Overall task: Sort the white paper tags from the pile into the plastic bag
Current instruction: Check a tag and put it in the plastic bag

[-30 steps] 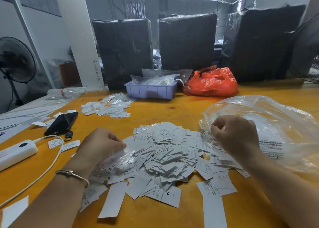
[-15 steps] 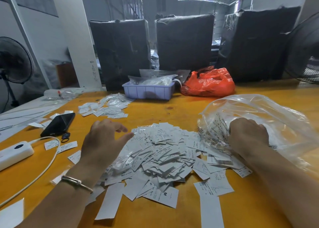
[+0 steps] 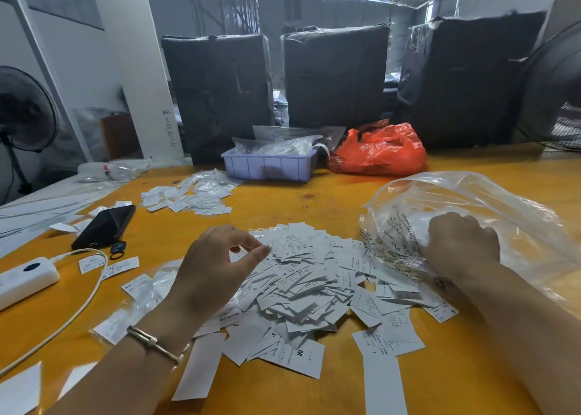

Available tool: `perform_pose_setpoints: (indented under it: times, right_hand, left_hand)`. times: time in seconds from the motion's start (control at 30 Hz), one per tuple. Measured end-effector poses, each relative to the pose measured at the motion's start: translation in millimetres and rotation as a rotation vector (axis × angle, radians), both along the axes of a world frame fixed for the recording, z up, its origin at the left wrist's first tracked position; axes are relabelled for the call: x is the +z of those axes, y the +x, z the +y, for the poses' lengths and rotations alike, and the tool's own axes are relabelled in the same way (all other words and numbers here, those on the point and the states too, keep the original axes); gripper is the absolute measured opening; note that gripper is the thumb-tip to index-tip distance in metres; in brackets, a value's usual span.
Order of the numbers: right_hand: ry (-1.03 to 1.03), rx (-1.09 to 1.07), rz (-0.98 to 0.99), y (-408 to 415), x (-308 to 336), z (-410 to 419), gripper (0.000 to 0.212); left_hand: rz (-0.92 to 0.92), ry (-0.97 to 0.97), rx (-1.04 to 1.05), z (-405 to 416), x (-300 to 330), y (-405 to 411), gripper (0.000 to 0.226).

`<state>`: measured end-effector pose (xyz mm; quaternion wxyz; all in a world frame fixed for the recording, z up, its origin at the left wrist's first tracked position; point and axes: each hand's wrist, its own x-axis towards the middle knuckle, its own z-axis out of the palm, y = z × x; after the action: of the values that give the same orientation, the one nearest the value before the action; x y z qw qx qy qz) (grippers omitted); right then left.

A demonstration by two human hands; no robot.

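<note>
Left hand (image 3: 213, 267) loosely open above tags (image 3: 301, 289)

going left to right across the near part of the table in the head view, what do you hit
white power bank → black phone → left hand → pile of white paper tags → right hand → clear plastic bag

on the orange table (image 3: 314, 392) a black phone (image 3: 103, 226) lies near a white power bank (image 3: 26, 278) with its white cable (image 3: 78, 301). farther back sit a lilac tray (image 3: 270, 166) and a red plastic bag (image 3: 380, 150), with three black-wrapped bundles (image 3: 336, 75) behind them.
</note>
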<state>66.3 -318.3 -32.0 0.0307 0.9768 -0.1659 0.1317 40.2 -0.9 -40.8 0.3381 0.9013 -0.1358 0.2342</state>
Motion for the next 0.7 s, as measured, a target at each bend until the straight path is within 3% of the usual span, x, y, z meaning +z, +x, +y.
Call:
perform_pose_setpoints:
  times: [0.07, 0.23, 0.37, 0.43, 0.6, 0.7]
  right_hand:
    - [0.031, 0.017, -0.097, -0.2, 1.4, -1.2, 0.006]
    - [0.106, 0.069, -0.254, 2.5, -1.9, -1.2, 0.020]
    - [0.234, 0.143, -0.475, 2.2, -0.6, 1.9, 0.010]
    - [0.311, 0.157, -0.547, 2.1, -0.3, 2.8, 0.018]
    - [0.376, 0.249, -0.558, 2.7, -2.8, 4.3, 0.038]
    - [0.404, 0.312, -0.594, 2.2, -3.3, 9.6, 0.037]
  left_hand:
    - [0.009, -0.004, -0.014, 0.4, -1.0, 0.2, 0.010]
    - [0.003, -0.003, -0.023, -1.0, -2.3, 1.2, 0.010]
    - [0.011, -0.014, -0.027, -1.5, -3.3, 1.3, 0.008]
    - [0.025, -0.021, -0.032, -2.5, -3.4, 0.6, 0.009]
    - [0.043, -0.021, -0.050, -5.0, -3.1, -1.6, 0.014]
    - [0.055, -0.021, -0.055, -7.1, -2.0, -3.0, 0.015]
